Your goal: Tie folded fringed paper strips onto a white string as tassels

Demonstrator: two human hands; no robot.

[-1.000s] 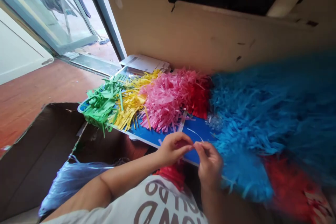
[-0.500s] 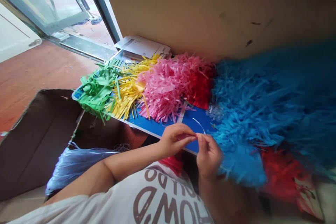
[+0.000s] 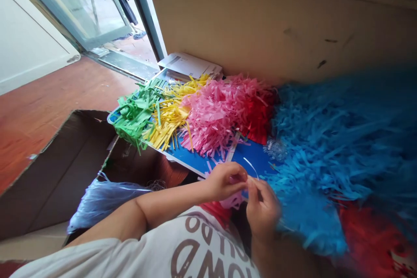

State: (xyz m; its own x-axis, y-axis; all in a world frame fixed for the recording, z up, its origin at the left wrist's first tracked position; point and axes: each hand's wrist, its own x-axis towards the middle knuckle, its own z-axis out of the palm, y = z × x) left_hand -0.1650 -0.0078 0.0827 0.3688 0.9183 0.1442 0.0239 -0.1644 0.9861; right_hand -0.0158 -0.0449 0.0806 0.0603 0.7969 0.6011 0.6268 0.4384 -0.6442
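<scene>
My left hand [image 3: 226,180] and my right hand [image 3: 262,205] meet at the near edge of a blue board [image 3: 250,159]. Both pinch a small bundle of pink paper strips [image 3: 233,200] that hangs below my left fingers. A thin white strand [image 3: 251,166] curves up from between the fingertips. Behind them on the board lie fringed paper heaps: green [image 3: 135,115], yellow [image 3: 171,115], pink [image 3: 215,115] and red [image 3: 257,117]. A big pile of blue fringe [image 3: 339,147] fills the right side.
An open cardboard box [image 3: 55,169] stands at my left with a pale blue bag [image 3: 100,197] in it. Red fringe [image 3: 371,234] lies under the blue pile at the lower right. White papers [image 3: 190,65] rest against the beige wall. A glass door opens at the upper left.
The view has shifted slightly. My hands have stayed together at the board's edge, and a pink bundle now shows under my left fingers where none was visible before.
</scene>
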